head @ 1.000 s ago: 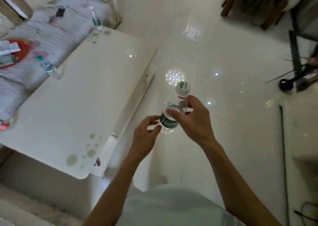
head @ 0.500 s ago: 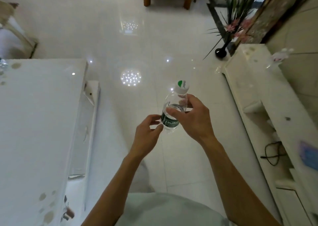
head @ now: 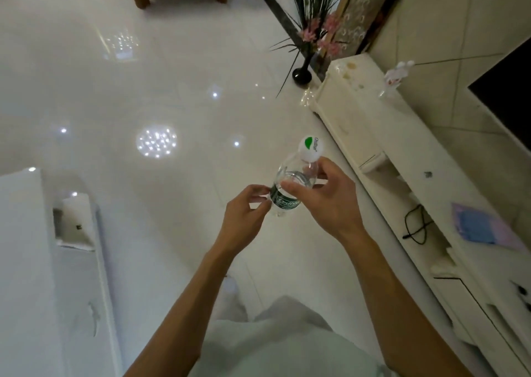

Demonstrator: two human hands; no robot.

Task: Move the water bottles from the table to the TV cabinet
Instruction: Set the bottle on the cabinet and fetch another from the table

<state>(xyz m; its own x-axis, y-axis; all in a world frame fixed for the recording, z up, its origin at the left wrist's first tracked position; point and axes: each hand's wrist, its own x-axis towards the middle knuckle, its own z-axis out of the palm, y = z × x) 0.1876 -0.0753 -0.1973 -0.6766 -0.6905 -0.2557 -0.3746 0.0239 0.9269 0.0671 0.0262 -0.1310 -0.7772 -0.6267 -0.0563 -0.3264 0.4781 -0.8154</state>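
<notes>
While we stand between desk (head: 20, 247) and cabinet (head: 382, 123), our right hand (head: 330, 204) curls its fingers round the bottle (head: 298, 175), cap up in mid-air for carrying. The left hand (head: 244, 215) pinches its label (head: 284, 201), likely steadying it.

- The table (head: 20, 233) lies at the left and the TV cabinet (head: 402, 135) along the right, with the floor (head: 143, 89) between them.
- The bottle (head: 287, 187) is over the floor, nearer the cabinet, with the left hand (head: 244, 218) at its lower part and the right hand (head: 330, 201) round its upper part.
- A vase (head: 301, 75) stands on the floor just beyond the cabinet's far end.
- A booklet (head: 482, 230) lies on the cabinet's top.
</notes>
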